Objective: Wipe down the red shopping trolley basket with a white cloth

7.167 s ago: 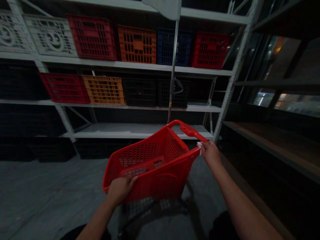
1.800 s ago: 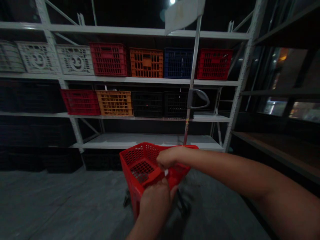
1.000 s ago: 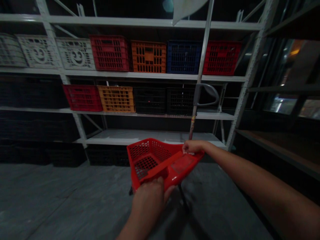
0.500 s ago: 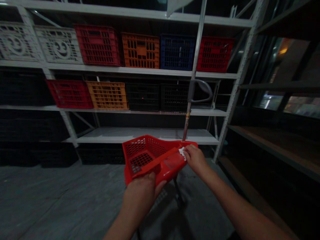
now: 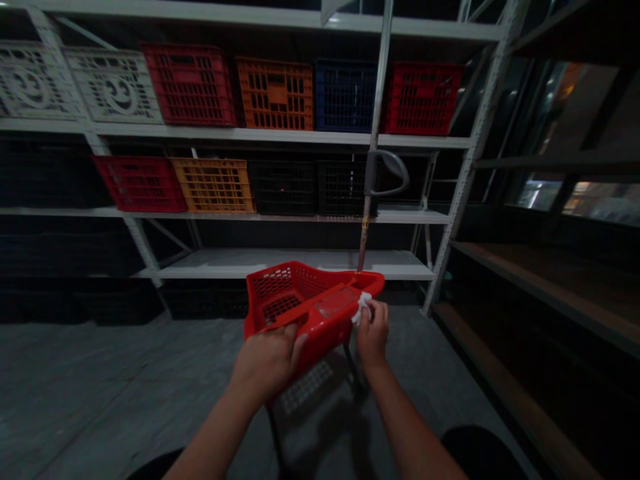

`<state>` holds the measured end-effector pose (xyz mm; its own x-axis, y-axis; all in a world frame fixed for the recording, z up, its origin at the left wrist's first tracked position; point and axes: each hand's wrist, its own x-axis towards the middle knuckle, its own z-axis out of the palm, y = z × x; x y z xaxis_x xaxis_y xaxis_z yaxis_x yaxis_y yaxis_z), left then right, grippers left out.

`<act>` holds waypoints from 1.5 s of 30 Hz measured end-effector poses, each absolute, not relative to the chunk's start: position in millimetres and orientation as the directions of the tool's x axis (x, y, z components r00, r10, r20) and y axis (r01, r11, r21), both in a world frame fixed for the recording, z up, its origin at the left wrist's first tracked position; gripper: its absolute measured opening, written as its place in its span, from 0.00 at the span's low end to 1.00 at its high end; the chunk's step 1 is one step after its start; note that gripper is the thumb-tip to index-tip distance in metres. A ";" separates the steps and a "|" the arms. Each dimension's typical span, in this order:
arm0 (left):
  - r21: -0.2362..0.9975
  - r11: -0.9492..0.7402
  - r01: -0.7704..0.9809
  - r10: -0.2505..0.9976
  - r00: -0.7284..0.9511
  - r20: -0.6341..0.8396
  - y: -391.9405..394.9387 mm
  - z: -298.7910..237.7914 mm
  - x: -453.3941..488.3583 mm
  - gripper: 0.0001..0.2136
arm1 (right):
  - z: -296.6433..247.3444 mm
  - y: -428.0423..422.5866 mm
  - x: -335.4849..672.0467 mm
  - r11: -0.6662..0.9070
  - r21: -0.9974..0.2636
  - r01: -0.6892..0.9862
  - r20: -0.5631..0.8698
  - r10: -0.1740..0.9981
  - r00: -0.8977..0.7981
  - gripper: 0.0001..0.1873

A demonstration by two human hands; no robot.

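Steadily: your left hand [image 5: 267, 360] grips the red shopping cart [image 5: 321, 335] by its handle [image 5: 339, 302], cart on the floor [image 5: 100, 373] before the shelving rack [image 5: 220, 261]. Your right hand [image 5: 373, 333] pinches a crumpled white wad [image 5: 363, 304] at the handle's right end. Brace left; press the wad flat, evenly.

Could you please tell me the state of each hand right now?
Left hand: closed on the red cart handle.
Right hand: closed, holding a crumpled white wipe.
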<state>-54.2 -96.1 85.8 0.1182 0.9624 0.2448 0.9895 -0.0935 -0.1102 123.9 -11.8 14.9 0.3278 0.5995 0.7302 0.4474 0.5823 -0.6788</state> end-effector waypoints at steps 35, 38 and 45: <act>-0.041 -0.064 0.997 0.949 0.074 0.308 -110.1 92.8 -78.8 0.25 | 100.8 25.0 162.2 0.533 -0.440 0.723 0.426 0.833 -0.354 0.10; -0.003 -0.019 1.000 0.911 0.019 0.412 -102.3 91.7 -49.3 0.28 | 113.9 39.8 138.9 0.479 -0.443 0.758 0.241 0.878 -0.414 0.10; -0.005 0.081 0.997 0.862 -0.067 0.502 -78.1 82.2 -18.9 0.35 | 130.7 65.7 137.7 0.491 -0.557 0.670 -0.068 0.777 -0.626 0.10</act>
<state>-18.9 -78.1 82.2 -0.0674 0.8622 0.5021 0.9967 0.0811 -0.0055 137.7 65.7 130.7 -0.6259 0.7769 -0.0684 0.6699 0.4906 -0.5573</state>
